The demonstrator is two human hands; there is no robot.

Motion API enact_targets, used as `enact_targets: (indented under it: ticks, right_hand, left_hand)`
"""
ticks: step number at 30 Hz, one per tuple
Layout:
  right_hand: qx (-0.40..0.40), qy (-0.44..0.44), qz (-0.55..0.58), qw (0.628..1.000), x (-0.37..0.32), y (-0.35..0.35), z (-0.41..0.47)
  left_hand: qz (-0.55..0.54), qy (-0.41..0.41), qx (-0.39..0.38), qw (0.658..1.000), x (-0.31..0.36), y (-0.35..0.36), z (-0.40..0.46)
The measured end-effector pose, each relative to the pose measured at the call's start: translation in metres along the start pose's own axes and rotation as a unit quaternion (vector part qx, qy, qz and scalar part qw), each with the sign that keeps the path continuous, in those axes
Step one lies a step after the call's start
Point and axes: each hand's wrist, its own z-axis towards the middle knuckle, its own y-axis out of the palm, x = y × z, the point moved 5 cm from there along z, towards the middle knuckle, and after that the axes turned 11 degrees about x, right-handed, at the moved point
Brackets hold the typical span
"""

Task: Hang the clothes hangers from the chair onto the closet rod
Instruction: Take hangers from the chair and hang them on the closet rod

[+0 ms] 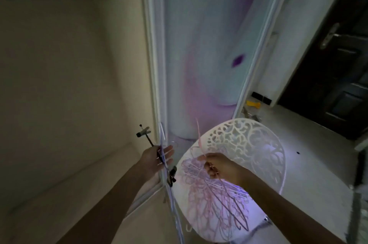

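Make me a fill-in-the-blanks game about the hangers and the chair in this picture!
1. The pile of pink hangers lies on the seat of the white ____.
2. The right hand pinches a hanger whose colour is ____.
3. The hanger with black clips is held by the ____ hand.
4. The dark door's handle is on the ____ side of the picture.

Missing words: chair; pink; left; right
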Motion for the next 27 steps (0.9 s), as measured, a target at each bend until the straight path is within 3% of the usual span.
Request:
enact_targets:
  ticks: [5,13,21,27]
  right_hand:
    - [-0.07,-0.05,-0.068,0.994,-0.026,0.072,-0.03]
    - [-0.181,-0.127,-0.165,0.961,-0.06,0.21,-0.085]
    - [-0.205,-0.247,-0.218,0.922,-0.115,0.346,-0.136]
    - [-0.17,-0.34,-0.265,0.886,-0.159,0.437,-0.158]
  left_hand:
    - [0.001,0.057,0.05,0.997,0.033,-0.075,-0.054]
    - [-0.095,0.146,0.153,0.973,0.088,-0.197,-0.139]
    - [-0.145,0.178,0.21,0.95,0.159,-0.309,-0.189]
    - [-0.165,0.199,0.197,0.946,0.218,-0.36,-0.203]
